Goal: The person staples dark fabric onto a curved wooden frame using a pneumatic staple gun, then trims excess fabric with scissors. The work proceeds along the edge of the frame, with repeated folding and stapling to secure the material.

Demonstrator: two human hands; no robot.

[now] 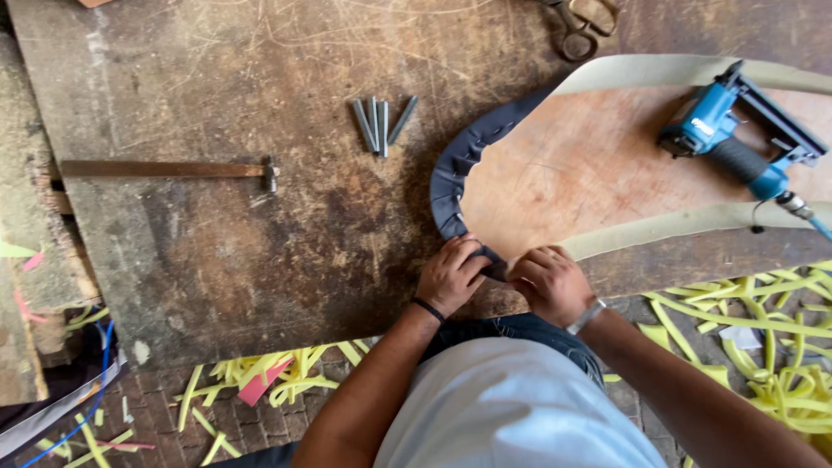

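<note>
A big, worn wooden workbench [260,251] fills most of the view, and both hands rest near its front edge. On it, just past the hands, lies a large curved wooden board [572,173]. Its long way runs off to the right, and its round end points left. A pale strip [685,221] runs along its edges. A dark fabric strip [451,178] is folded around the round end, in little pleats.

The left hand [451,276] has its fingers bent and pressed down on the low end of the dark fabric. The right hand [550,284] sits right beside it, fingers curled, pinching the same fabric at the board's edge. The two hands almost touch.

A blue staple gun [737,130] lies on the board, far up to the right of the right hand. A hammer [165,170] lies far to the left of the left hand, its long handle flat and its head pointing right. Some grey staple sticks [381,124] lie beyond the left hand. Scissors [576,26] sit at the far top. Yellow scraps [763,338] cover the floor to the right of the right hand.
</note>
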